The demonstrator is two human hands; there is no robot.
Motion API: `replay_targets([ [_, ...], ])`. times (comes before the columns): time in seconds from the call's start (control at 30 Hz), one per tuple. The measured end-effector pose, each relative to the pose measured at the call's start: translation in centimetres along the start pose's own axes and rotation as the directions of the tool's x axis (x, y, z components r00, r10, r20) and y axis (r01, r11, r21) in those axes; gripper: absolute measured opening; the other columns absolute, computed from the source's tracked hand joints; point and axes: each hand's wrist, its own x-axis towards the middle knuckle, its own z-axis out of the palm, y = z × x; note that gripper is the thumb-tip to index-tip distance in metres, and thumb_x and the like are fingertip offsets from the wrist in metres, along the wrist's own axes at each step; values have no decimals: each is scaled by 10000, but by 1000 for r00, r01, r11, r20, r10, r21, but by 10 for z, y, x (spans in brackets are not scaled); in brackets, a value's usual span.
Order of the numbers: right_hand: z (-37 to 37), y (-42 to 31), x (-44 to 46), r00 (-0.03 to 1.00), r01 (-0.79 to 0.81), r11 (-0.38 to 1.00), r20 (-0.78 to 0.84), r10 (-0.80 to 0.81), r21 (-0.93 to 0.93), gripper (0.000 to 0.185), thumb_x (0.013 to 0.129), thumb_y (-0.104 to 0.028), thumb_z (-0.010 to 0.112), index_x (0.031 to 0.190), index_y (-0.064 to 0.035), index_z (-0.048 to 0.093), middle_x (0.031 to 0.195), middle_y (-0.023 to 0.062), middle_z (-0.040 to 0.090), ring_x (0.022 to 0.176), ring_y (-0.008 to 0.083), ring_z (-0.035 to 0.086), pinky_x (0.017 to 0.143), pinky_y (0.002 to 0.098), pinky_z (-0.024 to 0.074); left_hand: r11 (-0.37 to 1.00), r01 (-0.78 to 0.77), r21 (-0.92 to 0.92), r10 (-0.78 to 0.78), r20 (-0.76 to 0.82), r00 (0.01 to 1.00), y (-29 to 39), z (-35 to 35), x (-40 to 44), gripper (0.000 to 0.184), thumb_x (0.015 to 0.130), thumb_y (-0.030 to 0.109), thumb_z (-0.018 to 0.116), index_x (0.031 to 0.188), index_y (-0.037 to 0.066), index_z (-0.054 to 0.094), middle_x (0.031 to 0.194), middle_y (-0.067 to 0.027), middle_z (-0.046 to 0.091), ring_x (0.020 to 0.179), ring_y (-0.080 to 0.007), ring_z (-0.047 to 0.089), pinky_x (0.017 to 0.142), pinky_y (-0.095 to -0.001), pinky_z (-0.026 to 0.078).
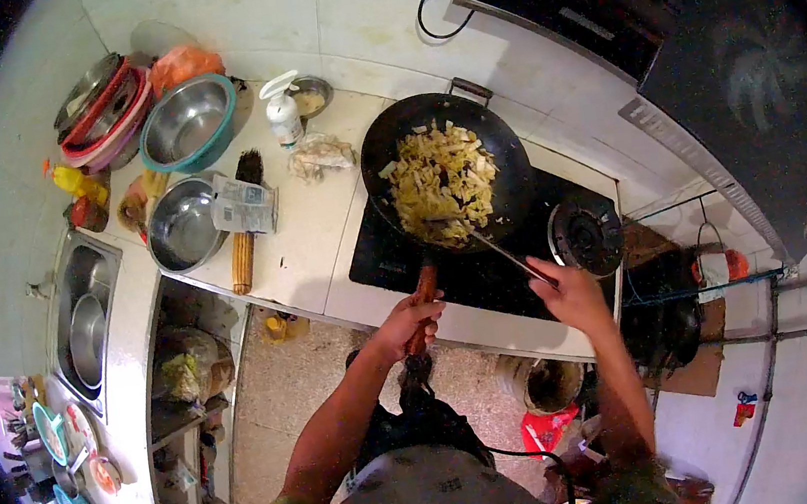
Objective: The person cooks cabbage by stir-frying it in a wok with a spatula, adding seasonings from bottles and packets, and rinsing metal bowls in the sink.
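A black wok (502,149) sits on the dark gas stove (379,255), holding chopped, pale yellow cabbage-like pieces (444,171). My left hand (410,327) is wrapped round the wok's wooden handle (425,285), on the side nearest me. In my right hand (570,292) is the handle of a spatula (510,257). It slants to the left into the wok, and its blade is partly covered by the food at the near edge. To the right of the wok, close above my right hand, is a bare round burner (585,235).
Left on the counter are a steel bowl (183,224), a teal-rimmed basin (189,122), a wooden-handled brush (243,257), a white pump bottle (282,111) and a crumpled plastic bag (321,154). A sink (87,321) lies far left. The range hood (713,143) overhangs at right.
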Motion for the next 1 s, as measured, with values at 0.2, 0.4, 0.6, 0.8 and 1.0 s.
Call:
replay_targets([
  [0.2, 42, 36, 49, 924, -132, 985, -346, 164, 112, 428, 880, -396, 562, 1231, -151, 585, 945, 203, 660, 825, 376, 641, 735, 415, 511, 1000, -3, 17, 3, 0, 1000, 1, -1, 3, 322, 852, 158, 626, 1119, 88, 463, 725, 5, 475, 530, -97, 473, 441, -252, 403],
  [0.4, 46, 22, 24, 969, -68, 995, -242, 49, -72, 420, 840, -332, 617, 1223, -163, 589, 802, 166, 655, 697, 368, 625, 641, 452, 502, 1000, 9, 11, -9, 2, 1000, -2, -3, 3, 357, 853, 177, 634, 1152, 86, 461, 738, 6, 482, 531, -94, 472, 443, -253, 405],
  [0.6, 17, -11, -12, 993, -26, 983, -117, 5, -183, 379, 836, -268, 616, 1206, -187, 601, 817, 165, 652, 728, 373, 621, 649, 441, 500, 998, 30, -55, -29, 16, 999, 0, -3, 7, 264, 847, 181, 643, 1041, 95, 484, 719, 7, 478, 533, -95, 469, 450, -257, 416],
  [0.8, 60, 38, -5, 941, -26, 932, -305, 144, 361, 401, 879, -258, 619, 1250, -111, 575, 811, 102, 663, 625, 186, 572, 597, 306, 455, 993, 55, 101, -51, -43, 998, 15, 9, -3, 123, 823, 120, 610, 845, 93, 492, 622, 12, 461, 478, -101, 446, 439, -256, 394],
  [1.0, 22, 37, -110, 882, -23, 674, -302, 362, 739, 433, 902, -195, 589, 1288, -10, 518, 1125, 75, 617, 980, 127, 536, 869, 273, 412, 982, 62, 178, -57, -38, 998, 46, 85, -133, 118, 825, 148, 555, 739, 113, 482, 535, 10, 423, 445, -109, 424, 419, -247, 351],
])
